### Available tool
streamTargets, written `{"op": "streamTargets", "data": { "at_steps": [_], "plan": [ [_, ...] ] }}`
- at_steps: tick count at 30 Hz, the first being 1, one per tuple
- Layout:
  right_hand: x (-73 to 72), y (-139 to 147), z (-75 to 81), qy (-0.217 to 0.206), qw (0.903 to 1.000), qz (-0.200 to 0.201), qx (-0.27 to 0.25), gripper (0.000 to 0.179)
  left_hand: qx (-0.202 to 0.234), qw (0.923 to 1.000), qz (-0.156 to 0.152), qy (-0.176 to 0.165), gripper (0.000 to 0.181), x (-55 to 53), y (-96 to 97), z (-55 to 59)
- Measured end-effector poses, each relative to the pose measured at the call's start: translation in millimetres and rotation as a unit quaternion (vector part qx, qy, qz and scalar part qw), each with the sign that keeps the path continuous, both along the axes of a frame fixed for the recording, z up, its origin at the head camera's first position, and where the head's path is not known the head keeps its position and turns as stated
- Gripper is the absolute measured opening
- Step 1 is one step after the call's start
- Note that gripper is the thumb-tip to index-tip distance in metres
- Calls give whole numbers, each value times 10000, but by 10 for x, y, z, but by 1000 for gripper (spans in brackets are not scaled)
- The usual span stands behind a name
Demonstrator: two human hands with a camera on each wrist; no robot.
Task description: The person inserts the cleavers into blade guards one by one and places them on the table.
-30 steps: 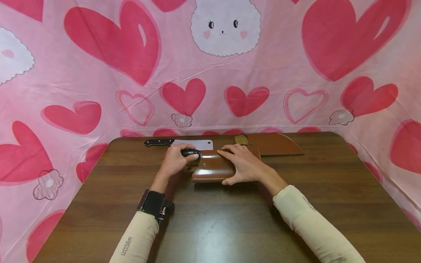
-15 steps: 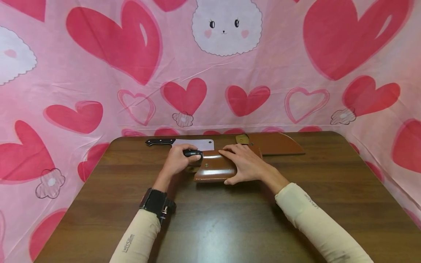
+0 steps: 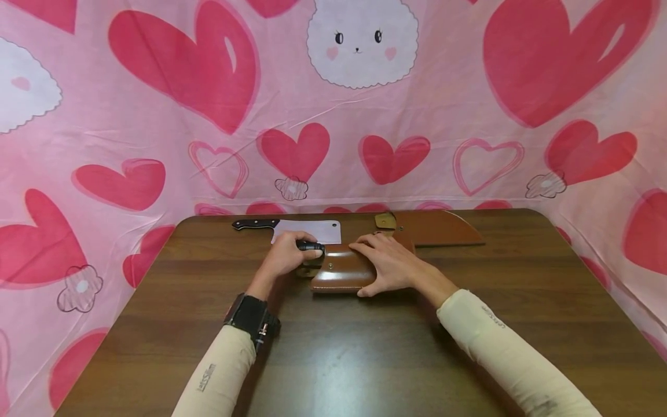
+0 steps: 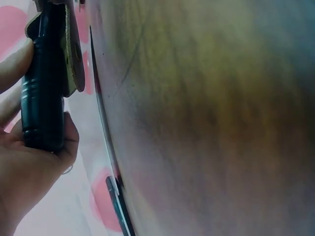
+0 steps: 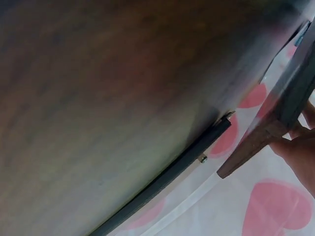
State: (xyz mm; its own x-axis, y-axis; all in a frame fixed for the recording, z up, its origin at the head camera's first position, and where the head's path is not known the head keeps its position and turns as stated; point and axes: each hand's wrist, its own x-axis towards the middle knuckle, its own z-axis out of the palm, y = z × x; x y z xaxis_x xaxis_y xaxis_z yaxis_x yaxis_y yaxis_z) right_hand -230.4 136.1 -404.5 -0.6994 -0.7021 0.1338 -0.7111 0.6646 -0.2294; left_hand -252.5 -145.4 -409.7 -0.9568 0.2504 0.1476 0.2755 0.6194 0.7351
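Observation:
In the head view my left hand [image 3: 286, 253] grips the black handle [image 4: 44, 93] of a knife, thumb along it; the left wrist view shows the fingers round this ridged handle. The blade is hidden inside a shiny brown leather sheath [image 3: 344, 275] with pale edge stitching and a snap stud. My right hand [image 3: 391, 263] holds the sheath's right part, fingers over its far edge and thumb at the near edge. A tan leather strap [image 4: 73, 54] hangs open beside the handle. In the right wrist view the sheath's dark edge [image 5: 295, 83] is above the table.
A cleaver [image 3: 312, 230] with a black riveted handle lies at the back of the wooden table [image 3: 333, 359], just behind my left hand. A second brown sheath [image 3: 435, 227] with a tan strap lies at the back right. Heart-patterned cloth [image 3: 443, 104] hangs behind the table.
Both hands, with the knife and sheath, have come slightly toward me and lower. The grips look the same. The cleaver and second sheath stay where they were.

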Motion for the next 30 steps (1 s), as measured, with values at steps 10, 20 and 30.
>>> {"op": "streamTargets", "data": {
  "at_steps": [10,20,30],
  "plan": [
    [-8,20,-50,-66,9999,-5,112,101,-125,9996,-159,-177,28,-27,24,-13],
    [-14,-4,-76,-226,9996,6,193,101,-216,9991,-183,-300,24,-24,11,-44],
    [-15,-29,-87,-451,9987,-49,238,103,-405,9980,-324,-364,22,-39,-14,-38]
  ]
}}
